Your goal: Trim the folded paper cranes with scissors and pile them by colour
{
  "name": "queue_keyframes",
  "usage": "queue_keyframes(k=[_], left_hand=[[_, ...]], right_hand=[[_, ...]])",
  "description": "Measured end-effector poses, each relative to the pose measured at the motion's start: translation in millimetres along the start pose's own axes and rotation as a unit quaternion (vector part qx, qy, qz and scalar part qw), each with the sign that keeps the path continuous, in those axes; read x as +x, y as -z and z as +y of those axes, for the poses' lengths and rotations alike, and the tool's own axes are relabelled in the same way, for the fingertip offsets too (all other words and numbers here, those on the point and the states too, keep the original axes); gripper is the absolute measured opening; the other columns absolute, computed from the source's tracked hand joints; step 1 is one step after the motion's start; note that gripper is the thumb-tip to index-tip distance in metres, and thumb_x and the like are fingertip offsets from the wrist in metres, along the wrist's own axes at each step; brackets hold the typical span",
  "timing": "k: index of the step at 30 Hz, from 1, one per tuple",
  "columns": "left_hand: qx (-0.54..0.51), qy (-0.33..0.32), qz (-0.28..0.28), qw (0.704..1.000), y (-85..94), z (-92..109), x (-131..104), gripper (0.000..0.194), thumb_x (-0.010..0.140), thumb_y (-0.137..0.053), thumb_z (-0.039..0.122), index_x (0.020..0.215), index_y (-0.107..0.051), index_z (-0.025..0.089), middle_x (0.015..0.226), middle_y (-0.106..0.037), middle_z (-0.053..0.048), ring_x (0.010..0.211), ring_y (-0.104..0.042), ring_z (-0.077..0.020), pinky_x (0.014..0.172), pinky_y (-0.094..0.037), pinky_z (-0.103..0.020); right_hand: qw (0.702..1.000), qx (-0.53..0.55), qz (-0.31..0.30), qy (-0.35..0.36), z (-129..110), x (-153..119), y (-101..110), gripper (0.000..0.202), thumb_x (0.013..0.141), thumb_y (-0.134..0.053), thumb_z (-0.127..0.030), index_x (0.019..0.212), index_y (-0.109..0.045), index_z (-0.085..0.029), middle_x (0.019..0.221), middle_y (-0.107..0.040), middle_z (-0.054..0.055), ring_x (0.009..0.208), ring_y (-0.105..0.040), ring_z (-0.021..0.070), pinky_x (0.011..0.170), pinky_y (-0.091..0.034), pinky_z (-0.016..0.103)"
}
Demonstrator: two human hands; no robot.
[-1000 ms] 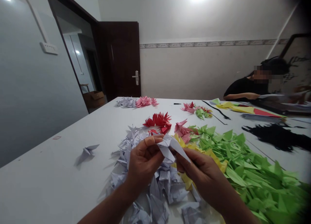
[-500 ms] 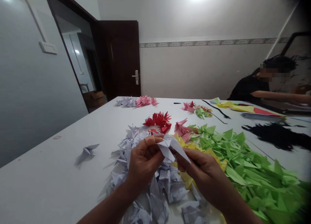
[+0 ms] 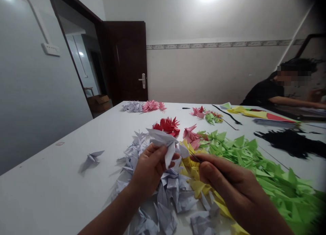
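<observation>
A white folded paper crane (image 3: 163, 137) is pinched between the thumb and fingers of my left hand (image 3: 150, 167), raised over a heap of white paper cranes (image 3: 175, 194). My right hand (image 3: 229, 180) is closed around a thin metal tool that looks like tweezers (image 3: 195, 157). Its fine tips point left, close to the held crane; whether they touch it I cannot tell. Yellow paper cranes (image 3: 197, 185) lie beneath and between the hands. Green ones (image 3: 254, 167) spread out to the right, beyond my right hand.
Red cranes (image 3: 168, 126) and pink cranes (image 3: 191, 134) sit just past the heap. One white crane (image 3: 93, 157) lies apart at left. Black strings (image 3: 292, 141) and colored paper sheets (image 3: 265, 114) are at right, near a person in black (image 3: 265, 92).
The held crane has turned, one long point now toward the upper left. My right hand has drawn back to the right, off the crane, exposing the thin tool.
</observation>
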State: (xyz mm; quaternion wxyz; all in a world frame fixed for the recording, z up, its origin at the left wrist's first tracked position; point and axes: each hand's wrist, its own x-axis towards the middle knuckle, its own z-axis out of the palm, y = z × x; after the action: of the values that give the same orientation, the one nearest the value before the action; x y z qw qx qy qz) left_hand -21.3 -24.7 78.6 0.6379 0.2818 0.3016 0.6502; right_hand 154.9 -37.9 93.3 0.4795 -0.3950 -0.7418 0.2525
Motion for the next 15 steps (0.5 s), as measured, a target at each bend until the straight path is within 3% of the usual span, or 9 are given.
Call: queue_keyframes(k=[3, 6, 15], left_hand=[[-0.059, 0.085, -0.031, 0.994, 1.2, 4.2, -3.1, 0.012, 0.064, -0.073, 0.019, 0.072, -0.066, 0.014, 0.091, -0.073, -0.006, 0.074, -0.07, -0.0158, 0.057, -0.053, -0.019], [-0.087, 0.125, -0.068, 0.986, 3.9, 3.6, -5.8, 0.007, 0.065, -0.067, 0.016, 0.071, -0.067, 0.014, 0.097, -0.073, -0.006, 0.081, -0.07, -0.0164, 0.062, -0.054, -0.019], [-0.075, 0.117, -0.078, 0.987, 1.4, -2.6, -7.0, 0.007, 0.066, -0.069, 0.016, 0.073, -0.066, 0.016, 0.091, -0.072, -0.002, 0.077, -0.069, -0.0134, 0.057, -0.05, -0.016]], right_hand=[[1.0, -0.017, 0.001, -0.001, 2.3, 2.7, -0.4, 0.036, 0.088, -0.051, -0.044, 0.101, -0.072, -0.018, 0.066, -0.067, 0.004, 0.057, -0.061, 0.0137, 0.052, -0.049, 0.022], [0.999, -0.04, -0.015, 0.009, 2.4, 7.4, -5.1, 0.034, 0.09, -0.048, -0.04, 0.1, -0.072, -0.019, 0.069, -0.069, 0.004, 0.06, -0.062, 0.0141, 0.055, -0.049, 0.023], [0.997, -0.062, -0.053, 0.018, 1.5, 9.3, -9.2, 0.03, 0.091, -0.046, -0.036, 0.097, -0.072, -0.022, 0.073, -0.07, 0.001, 0.062, -0.062, 0.0135, 0.057, -0.047, 0.023]])
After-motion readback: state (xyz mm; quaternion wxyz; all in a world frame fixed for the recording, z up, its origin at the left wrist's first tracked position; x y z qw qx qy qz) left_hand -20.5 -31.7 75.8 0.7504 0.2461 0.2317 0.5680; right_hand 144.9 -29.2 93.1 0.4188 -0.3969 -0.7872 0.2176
